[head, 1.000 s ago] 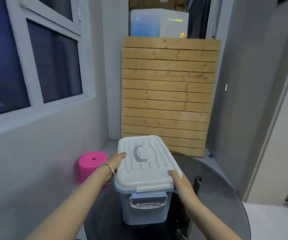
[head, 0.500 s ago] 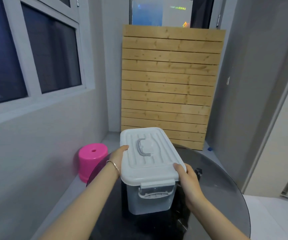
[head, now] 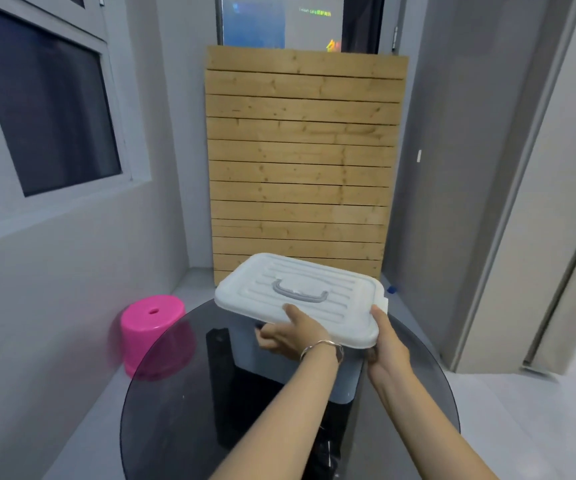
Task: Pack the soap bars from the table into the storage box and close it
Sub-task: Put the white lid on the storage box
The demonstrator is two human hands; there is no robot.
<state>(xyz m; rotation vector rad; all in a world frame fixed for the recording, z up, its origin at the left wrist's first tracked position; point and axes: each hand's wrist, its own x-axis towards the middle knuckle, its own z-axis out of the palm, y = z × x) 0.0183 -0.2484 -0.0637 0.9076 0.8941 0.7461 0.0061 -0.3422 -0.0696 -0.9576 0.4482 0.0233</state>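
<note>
The storage box (head: 265, 344) stands on the round dark glass worktop (head: 168, 410), its white lid (head: 314, 292) on top. The left hand (head: 288, 336) grips the lid's near edge, thumb on top. The right hand (head: 388, 344) clasps the lid's near right corner. A pink stool (head: 155, 327) sits beyond the left hand.

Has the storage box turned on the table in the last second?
Yes. The storage box has swung round: its lid handle now lies across the wooden slat panel, where before it pointed toward it.
</note>
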